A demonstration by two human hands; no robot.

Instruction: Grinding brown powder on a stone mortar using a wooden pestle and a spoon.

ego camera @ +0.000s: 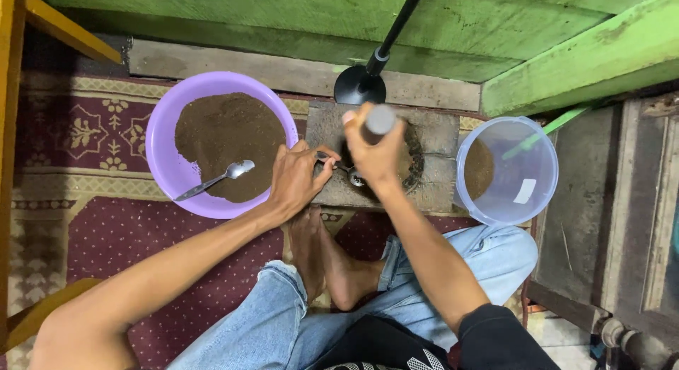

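My right hand grips an upright grey pestle over a square stone mortar that holds dark brown powder. My left hand holds a small metal spoon whose bowl reaches into the mortar beside the pestle. To the left, a purple bowl holds a heap of brown powder with a second metal spoon lying in it. My bare feet are tucked under the mortar's near edge.
A clear plastic tub with some brown powder and a green stick stands right of the mortar. A black round-based stand rises behind it. Green wooden boards form the back wall; a patterned maroon rug covers the floor.
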